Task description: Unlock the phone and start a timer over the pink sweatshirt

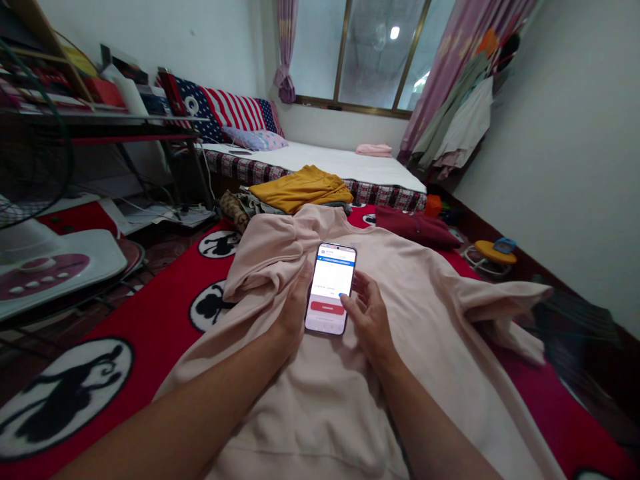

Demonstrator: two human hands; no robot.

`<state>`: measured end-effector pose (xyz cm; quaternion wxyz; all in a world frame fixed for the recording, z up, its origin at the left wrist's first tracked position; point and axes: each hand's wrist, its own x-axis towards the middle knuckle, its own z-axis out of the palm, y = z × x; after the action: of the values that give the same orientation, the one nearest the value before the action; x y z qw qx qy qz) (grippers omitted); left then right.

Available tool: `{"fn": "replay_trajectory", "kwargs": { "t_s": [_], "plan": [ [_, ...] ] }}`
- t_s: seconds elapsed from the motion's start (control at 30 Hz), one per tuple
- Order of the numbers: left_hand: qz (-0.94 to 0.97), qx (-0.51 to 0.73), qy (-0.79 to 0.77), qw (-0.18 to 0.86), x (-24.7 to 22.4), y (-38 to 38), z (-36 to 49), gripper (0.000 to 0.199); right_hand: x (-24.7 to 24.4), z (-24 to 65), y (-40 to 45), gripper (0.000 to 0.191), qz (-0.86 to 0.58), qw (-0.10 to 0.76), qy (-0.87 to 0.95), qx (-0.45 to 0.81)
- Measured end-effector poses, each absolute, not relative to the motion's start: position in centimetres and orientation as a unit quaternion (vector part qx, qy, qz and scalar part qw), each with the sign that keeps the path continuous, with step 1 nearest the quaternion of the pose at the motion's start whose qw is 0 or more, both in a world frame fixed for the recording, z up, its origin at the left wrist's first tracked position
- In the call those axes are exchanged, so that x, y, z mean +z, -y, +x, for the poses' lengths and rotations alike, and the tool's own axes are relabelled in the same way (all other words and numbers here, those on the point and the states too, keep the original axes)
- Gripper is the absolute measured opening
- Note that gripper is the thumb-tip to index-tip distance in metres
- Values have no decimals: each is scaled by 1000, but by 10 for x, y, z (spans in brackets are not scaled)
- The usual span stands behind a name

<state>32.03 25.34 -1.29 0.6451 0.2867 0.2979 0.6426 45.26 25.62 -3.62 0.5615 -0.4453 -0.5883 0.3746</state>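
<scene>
A smartphone with a lit screen is held upright in front of me, above a pale pink shirt. My left hand is closed around the phone's left edge, its fingers mostly hidden behind it. On the other side, my right hand grips the right edge, and its thumb lies over the lower right of the screen. The screen shows a white page with a blue strip and a red button. Spread out under both forearms, the shirt has its short sleeves out to the sides.
The shirt lies on a red blanket with black-and-white ovals. Beyond it are folded mustard clothes and a dark red garment. A bed stands by the window. At left are a fan base and a cluttered desk; at right, a small stool.
</scene>
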Motion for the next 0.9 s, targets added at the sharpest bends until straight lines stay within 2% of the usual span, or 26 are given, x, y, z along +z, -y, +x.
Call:
{"fn": "replay_trajectory", "kwargs": {
  "t_s": [0.63, 0.73, 0.9],
  "plan": [
    [279, 632, -308, 654, -12, -251, 322, 47, -43, 456, -261, 49, -416, 600, 574, 371],
    [272, 637, -318, 648, -14, -252, 322, 49, -41, 461, -261, 45, -430, 611, 585, 317],
    [285, 645, -321, 632, -18, -253, 323, 51, -27, 470, -257, 38, -433, 595, 663, 136]
  ]
}}
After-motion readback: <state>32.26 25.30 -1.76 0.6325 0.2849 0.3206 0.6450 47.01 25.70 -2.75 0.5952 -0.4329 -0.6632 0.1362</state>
